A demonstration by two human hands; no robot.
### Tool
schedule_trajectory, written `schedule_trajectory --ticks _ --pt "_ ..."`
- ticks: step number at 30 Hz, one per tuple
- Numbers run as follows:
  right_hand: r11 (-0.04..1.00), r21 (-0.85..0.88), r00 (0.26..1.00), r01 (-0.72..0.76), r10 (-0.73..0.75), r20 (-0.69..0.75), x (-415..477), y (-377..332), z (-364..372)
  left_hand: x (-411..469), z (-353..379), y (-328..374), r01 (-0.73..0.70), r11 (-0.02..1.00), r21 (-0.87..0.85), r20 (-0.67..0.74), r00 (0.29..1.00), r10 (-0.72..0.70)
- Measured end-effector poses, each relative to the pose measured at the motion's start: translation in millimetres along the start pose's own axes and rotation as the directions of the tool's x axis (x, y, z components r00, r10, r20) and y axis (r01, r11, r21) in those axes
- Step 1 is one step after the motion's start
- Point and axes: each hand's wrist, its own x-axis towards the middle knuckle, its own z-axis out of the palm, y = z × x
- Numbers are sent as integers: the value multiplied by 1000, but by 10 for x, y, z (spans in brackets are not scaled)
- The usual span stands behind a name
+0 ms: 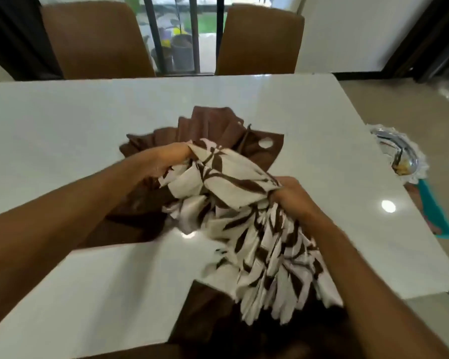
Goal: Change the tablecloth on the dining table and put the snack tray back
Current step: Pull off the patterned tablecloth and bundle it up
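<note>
The brown, leaf-patterned tablecloth (244, 203) lies bunched on the glossy white dining table (62, 125), and its near end hangs over the near edge. The right hand (293, 195) and, farther, the left hand (166, 159) both clench its folds. I think the hanging weight could drag the bundle off. The snack tray (397, 151) sits beyond the table's right edge, where a swinging corner might catch it.

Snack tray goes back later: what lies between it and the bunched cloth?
Head view: only bare white tabletop between bunched cloth and snack tray.
</note>
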Motion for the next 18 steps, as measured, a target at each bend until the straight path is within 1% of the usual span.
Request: schedule_trajectory --ticks 1,2,3,4,5,6,7,8,9,10,11,12,13,14,15,16,18 --pt "998 41 998 43 -45 37 18 -250 -114 -136 35 70 16 982 -191 -7 1000 -17" --pt "990 104 994 91 -96 45 63 -514 -207 -275 60 157 3 944 -329 -30 999 -14" --pt "977 157 988 143 -150 32 150 -782 -257 -368 77 218 -48 902 -430 -57 998 26" --pt "952 231 979 201 -205 -6 247 -1047 -338 -455 68 275 -112 851 -513 -96 993 73" --pt "899 363 968 247 -242 -61 437 -1248 -418 -555 90 368 -156 809 -566 -110 987 113" --pt "838 476 963 267 -250 -100 608 -1412 -467 -600 111 423 -169 783 -599 -135 985 109" --pt "816 510 961 272 -252 -111 720 -1535 -468 -648 152 447 -162 780 -604 -146 985 92" --pt "853 447 963 270 -247 -111 779 -1583 -414 -658 204 423 -180 813 -553 -198 977 81" --pt "900 346 964 264 -250 -86 818 -1537 -306 -677 291 357 -188 833 -520 -275 960 44" --pt "940 223 966 259 -250 -68 878 -1422 -182 -637 382 260 -170 857 -487 -327 945 2" --pt "972 68 974 224 -222 -38 934 -1225 -48 -610 483 129 -133 886 -443 -365 930 -43" --pt "980 -108 986 166 -167 -1 916 -973 43 -555 579 -36 -61 939 -340 -378 923 -77" --pt "958 -264 994 111 -108 26 886 -687 110 -537 641 -226 36 975 -217 -396 910 -122" --pt "927 -369 997 76 -71 26 833 -407 144 -474 656 -460 114 984 -138 -416 895 -162" --pt "905 -423 998 49 -58 -6 735 -163 154 -452 674 -645 153 983 -101 -430 884 -181" --pt "892 -452 996 8 -48 -77 586 52 150 -427 680 -798 150 984 -91 -461 870 -175" --pt "884 -456 961 -105 -28 -275 247 413 170 -422 654 -996 120 990 -69 -502 854 -138"
